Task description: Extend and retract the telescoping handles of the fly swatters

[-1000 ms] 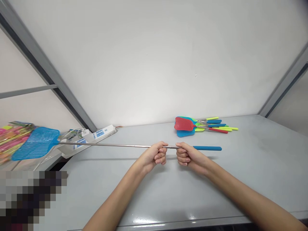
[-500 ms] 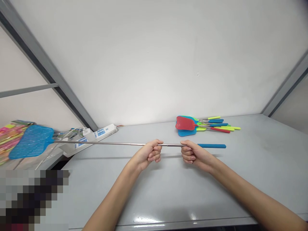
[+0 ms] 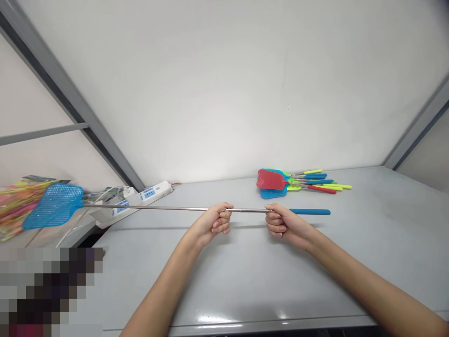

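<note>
A blue fly swatter (image 3: 54,206) with a long telescopic metal rod is held level above the grey table (image 3: 252,281). Its perforated head points left and its blue grip reaches out to the right. My left hand (image 3: 215,223) is closed around the middle of the rod, thumb along the top. Nearer the grip, my right hand (image 3: 282,224) also pinches the rod, fingers curled. A short stretch of bare rod shows between the two hands. The rod's shadow falls on the table below.
Several fly swatters in red, blue and yellow-green (image 3: 271,180) lie stacked near the back wall. A white power strip (image 3: 150,194) with a plug and cables sits at the left. Beyond it are colourful plastic-wrapped packs (image 3: 14,206). The lower left corner is pixelated.
The swatter's head has shifted slightly right. My left hand has slid a little left along the rod, widening the gap between my hands. Both keep their hold.
</note>
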{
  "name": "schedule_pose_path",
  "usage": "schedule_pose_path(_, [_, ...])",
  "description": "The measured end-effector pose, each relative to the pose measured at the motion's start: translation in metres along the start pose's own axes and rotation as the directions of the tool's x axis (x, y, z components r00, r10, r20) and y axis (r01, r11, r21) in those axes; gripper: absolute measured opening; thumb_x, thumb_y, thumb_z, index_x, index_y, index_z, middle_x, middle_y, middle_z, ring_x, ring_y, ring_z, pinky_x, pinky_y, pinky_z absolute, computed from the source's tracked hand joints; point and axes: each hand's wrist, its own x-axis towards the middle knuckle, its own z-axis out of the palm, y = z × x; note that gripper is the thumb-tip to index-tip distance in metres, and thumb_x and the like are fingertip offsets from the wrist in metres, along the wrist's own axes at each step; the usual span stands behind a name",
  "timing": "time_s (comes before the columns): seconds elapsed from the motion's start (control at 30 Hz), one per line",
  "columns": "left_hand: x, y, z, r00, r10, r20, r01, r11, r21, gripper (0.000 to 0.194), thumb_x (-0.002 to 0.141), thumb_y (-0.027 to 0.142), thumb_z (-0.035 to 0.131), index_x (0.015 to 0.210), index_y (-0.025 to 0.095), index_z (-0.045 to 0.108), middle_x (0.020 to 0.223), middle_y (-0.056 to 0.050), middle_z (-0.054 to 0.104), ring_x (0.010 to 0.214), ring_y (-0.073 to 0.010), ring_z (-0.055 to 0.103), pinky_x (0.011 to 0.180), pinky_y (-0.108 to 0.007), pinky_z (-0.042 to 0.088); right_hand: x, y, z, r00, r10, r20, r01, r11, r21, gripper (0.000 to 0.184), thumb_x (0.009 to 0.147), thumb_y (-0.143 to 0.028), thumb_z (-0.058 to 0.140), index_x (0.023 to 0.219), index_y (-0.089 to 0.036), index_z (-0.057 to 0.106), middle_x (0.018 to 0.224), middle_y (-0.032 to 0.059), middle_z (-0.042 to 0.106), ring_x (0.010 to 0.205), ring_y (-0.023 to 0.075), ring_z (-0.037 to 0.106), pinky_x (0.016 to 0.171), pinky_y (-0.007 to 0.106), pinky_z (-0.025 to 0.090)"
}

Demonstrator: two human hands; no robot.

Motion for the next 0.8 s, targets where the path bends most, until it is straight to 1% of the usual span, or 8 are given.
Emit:
schedule_pose_path(0.17, [0.002, -0.002, 0.006, 0.999, 0.041, -0.027, -0.041, 0.999, 0.007, 0.041, 0.073, 0.034, 0.047, 0.042, 0.020, 0.024, 0.031, 0.010, 0.013, 0.031, -0.0048, 0.009, 0.043, -0.023, 0.032, 0.004, 0.005, 0.002, 0.999, -0.026, 0.022, 0.024, 0.996, 0.087, 0.037, 0.075, -0.036, 0.046, 0.052, -0.019, 0.025, 0.050, -0.0079, 0.011, 0.040, 0.0054, 0.012, 0.041, 0.022, 0.016])
schedule_pose_path(0.27, [0.003, -0.007, 0.012, 0.990, 0.139, -0.023, -0.137, 0.989, 0.059, 0.044, 0.073, 0.041, 0.047, 0.042, 0.021, 0.023, 0.031, 0.009, 0.015, 0.032, -0.0057, 0.015, 0.046, -0.023, 0.034, 0.004, 0.006, 0.004, 0.999, -0.041, 0.029, 0.037, 0.992, 0.118, 0.037, 0.076, -0.036, 0.045, 0.051, -0.019, 0.024, 0.049, -0.0079, 0.011, 0.040, 0.0056, 0.012, 0.041, 0.022, 0.016])
schedule_pose_path(0.33, [0.004, -0.011, 0.017, 0.976, 0.218, -0.028, -0.214, 0.971, 0.106, 0.045, 0.072, 0.043, 0.049, 0.042, 0.020, 0.022, 0.031, 0.009, 0.017, 0.034, -0.0060, 0.019, 0.048, -0.023, 0.035, 0.004, 0.006, 0.004, 0.998, -0.031, 0.045, 0.024, 0.990, 0.141, 0.037, 0.077, -0.035, 0.045, 0.051, -0.019, 0.024, 0.048, -0.0079, 0.012, 0.040, 0.0056, 0.012, 0.041, 0.022, 0.017])
schedule_pose_path(0.4, [0.004, -0.013, 0.021, 0.957, 0.286, -0.044, -0.277, 0.950, 0.147, 0.046, 0.071, 0.042, 0.050, 0.042, 0.020, 0.022, 0.031, 0.008, 0.018, 0.035, -0.0060, 0.020, 0.047, -0.023, 0.034, 0.004, 0.007, 0.005, 0.998, -0.022, 0.063, 0.012, 0.986, 0.165, 0.037, 0.077, -0.035, 0.044, 0.051, -0.019, 0.024, 0.048, -0.0079, 0.012, 0.039, 0.0055, 0.013, 0.041, 0.022, 0.017])
schedule_pose_path(0.5, [0.006, -0.017, 0.026, 0.934, 0.355, -0.042, -0.343, 0.924, 0.170, 0.046, 0.072, 0.040, 0.050, 0.041, 0.019, 0.023, 0.031, 0.008, 0.019, 0.035, -0.0058, 0.021, 0.047, -0.023, 0.033, 0.004, 0.010, 0.007, 0.997, -0.022, 0.069, 0.008, 0.981, 0.193, 0.037, 0.077, -0.037, 0.044, 0.051, -0.018, 0.024, 0.047, -0.0078, 0.013, 0.039, 0.0054, 0.014, 0.040, 0.022, 0.017])
schedule_pose_path(0.67, [0.009, -0.022, 0.025, 0.923, 0.383, -0.028, -0.370, 0.906, 0.206, 0.044, 0.073, 0.040, 0.050, 0.041, 0.019, 0.027, 0.032, 0.008, 0.023, 0.036, -0.0059, 0.025, 0.046, -0.023, 0.033, 0.006, 0.015, 0.010, 0.997, -0.005, 0.076, -0.012, 0.975, 0.222, 0.037, 0.078, -0.037, 0.041, 0.050, -0.018, 0.025, 0.046, -0.0077, 0.014, 0.038, 0.0053, 0.015, 0.040, 0.022, 0.017])
schedule_pose_path(0.8, [0.013, -0.025, 0.024, 0.918, 0.396, -0.009, -0.386, 0.899, 0.208, 0.042, 0.072, 0.040, 0.050, 0.042, 0.019, 0.030, 0.031, 0.008, 0.025, 0.034, -0.0057, 0.025, 0.046, -0.023, 0.033, 0.006, 0.019, 0.011, 0.996, 0.005, 0.091, -0.027, 0.970, 0.240, 0.037, 0.078, -0.036, 0.042, 0.050, -0.018, 0.025, 0.045, -0.0077, 0.014, 0.037, 0.0051, 0.016, 0.039, 0.022, 0.017])
